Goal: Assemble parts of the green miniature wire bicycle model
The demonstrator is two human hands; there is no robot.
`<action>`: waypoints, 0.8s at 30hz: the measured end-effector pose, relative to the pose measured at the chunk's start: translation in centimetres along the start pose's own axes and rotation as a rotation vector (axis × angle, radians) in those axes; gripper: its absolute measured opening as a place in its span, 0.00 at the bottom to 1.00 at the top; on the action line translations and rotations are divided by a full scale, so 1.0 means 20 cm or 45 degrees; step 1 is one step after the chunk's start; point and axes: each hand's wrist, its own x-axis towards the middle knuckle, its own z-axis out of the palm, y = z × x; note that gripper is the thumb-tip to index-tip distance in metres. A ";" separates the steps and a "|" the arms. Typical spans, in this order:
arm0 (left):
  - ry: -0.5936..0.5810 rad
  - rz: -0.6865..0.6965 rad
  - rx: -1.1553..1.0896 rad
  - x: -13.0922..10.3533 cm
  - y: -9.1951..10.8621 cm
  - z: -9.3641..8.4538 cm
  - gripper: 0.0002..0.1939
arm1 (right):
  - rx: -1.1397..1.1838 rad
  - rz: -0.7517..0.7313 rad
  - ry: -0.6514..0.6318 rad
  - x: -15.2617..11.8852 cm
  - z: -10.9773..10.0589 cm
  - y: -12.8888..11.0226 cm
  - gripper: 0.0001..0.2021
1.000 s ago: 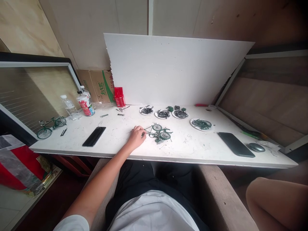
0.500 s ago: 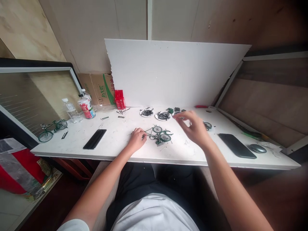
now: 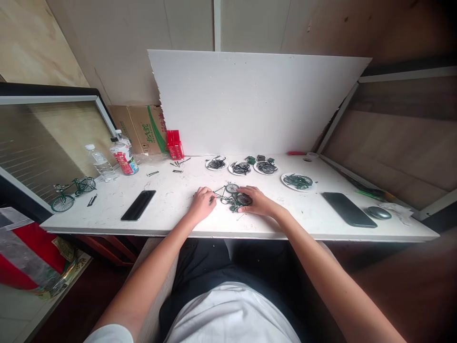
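A small green model bicycle (image 3: 233, 188), in loose or partly joined pieces, lies on the white table. My left hand (image 3: 203, 204) rests at the left end of its thin frame, fingers curled closed around a small dark piece too small to name. On the other side, my right hand (image 3: 260, 202) has thumb and fingers closed around the model's spoked wheel (image 3: 244, 199), covering part of it. A tiny thin pin (image 3: 241, 217) lies just in front of the bicycle.
Behind the hands, plates hold black parts (image 3: 240, 168), wheels (image 3: 266, 167) and green frames (image 3: 299, 181). A phone (image 3: 138, 205) lies left; a dark slab (image 3: 349, 209) and mouse (image 3: 379, 213) lie right. A complete model bicycle (image 3: 74, 193) stands far left near bottles (image 3: 124, 157).
My right hand has come down and left, from raised in front of the plates to the model bicycle's wheel. My left hand stays at the frame's end. The view has shifted slightly.
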 end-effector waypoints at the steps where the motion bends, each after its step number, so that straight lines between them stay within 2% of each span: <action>1: 0.000 0.004 -0.001 0.00 0.00 0.00 0.06 | 0.008 -0.017 0.016 0.00 0.00 0.01 0.45; 7: 0.000 0.032 0.016 0.00 0.00 0.01 0.06 | 0.069 -0.100 0.102 -0.01 -0.02 0.03 0.35; 9: -0.004 0.027 0.015 0.00 0.00 0.01 0.06 | 0.089 -0.067 0.143 0.00 -0.01 0.02 0.32; 12: -0.008 0.025 0.001 0.00 -0.01 0.01 0.06 | 0.105 0.041 0.226 0.00 0.01 -0.01 0.22; 16: -0.009 0.050 -0.015 -0.01 -0.03 0.02 0.06 | 0.049 0.147 0.256 0.01 0.03 -0.03 0.23; 24: 0.007 0.067 -0.019 -0.01 -0.05 0.04 0.06 | 0.052 0.129 0.438 0.02 0.05 0.01 0.24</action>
